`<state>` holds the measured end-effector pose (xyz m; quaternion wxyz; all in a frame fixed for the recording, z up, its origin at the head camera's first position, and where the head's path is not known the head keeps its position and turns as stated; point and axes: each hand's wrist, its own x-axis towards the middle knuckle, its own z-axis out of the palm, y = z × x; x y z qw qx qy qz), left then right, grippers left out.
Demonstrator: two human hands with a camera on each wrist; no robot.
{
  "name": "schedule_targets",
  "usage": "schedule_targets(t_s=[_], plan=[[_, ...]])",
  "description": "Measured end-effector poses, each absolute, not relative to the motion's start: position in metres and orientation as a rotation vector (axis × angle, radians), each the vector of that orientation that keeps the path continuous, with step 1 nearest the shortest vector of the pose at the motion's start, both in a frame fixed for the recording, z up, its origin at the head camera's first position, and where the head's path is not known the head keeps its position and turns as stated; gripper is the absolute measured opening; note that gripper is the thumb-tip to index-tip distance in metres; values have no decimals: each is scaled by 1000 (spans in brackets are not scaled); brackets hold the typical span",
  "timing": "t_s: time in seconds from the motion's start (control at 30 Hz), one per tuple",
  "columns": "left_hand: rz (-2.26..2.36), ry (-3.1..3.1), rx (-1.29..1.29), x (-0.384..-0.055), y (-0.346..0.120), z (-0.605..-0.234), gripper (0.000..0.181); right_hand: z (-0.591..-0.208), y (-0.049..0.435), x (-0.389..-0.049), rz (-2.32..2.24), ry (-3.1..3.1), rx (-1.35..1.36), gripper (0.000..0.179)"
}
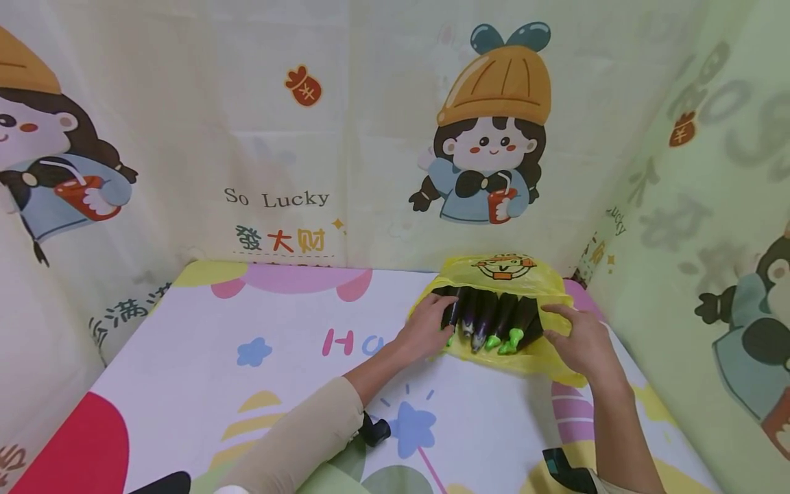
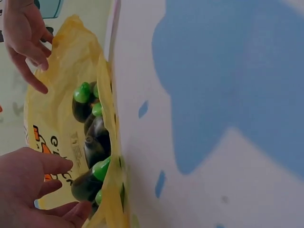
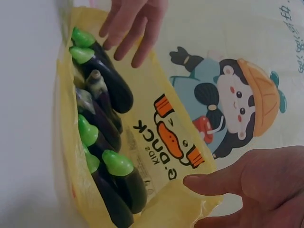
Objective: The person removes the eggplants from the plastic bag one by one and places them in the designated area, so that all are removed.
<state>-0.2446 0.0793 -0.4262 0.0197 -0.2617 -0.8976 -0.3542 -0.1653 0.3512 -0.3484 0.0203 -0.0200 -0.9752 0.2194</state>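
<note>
A yellow plastic bag (image 1: pixel 506 271) lies on its side at the far right of the table, its mouth facing me. Inside it, several dark purple eggplants (image 3: pixel 110 78) lie side by side, most with bright green stem ends toward the opening. My left hand (image 1: pixel 426 328) reaches to the left side of the mouth, fingers spread near the leftmost eggplants; contact with them is unclear. At the right side of the bag is my right hand (image 1: pixel 580 339), its thumb and fingers apart beside the yellow plastic. In the right wrist view this hand (image 3: pixel 261 185) pinches nothing visible.
A printed cloth with colourful shapes covers the table (image 1: pixel 296 322). Behind the bag rises a cream curtain (image 1: pixel 370 158) with cartoon figures, and another printed curtain (image 1: pixel 697 226) stands close on the right. Black devices (image 1: pixel 374 431) show at both wrists.
</note>
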Motion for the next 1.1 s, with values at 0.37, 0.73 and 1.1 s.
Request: schedule_targets(t_s=[0.37, 0.73, 1.1], plan=[[-1053, -2816, -783, -256, 93, -424, 59, -357, 353, -169, 772, -3021, -173, 47], [-920, -2896, -722, -271, 108, -427, 58, -363, 356, -174, 811, -2975, -166, 45], [-816, -2948, -700, -275, 117, -426, 55, -370, 364, -179, 912, -2953, -189, 39]])
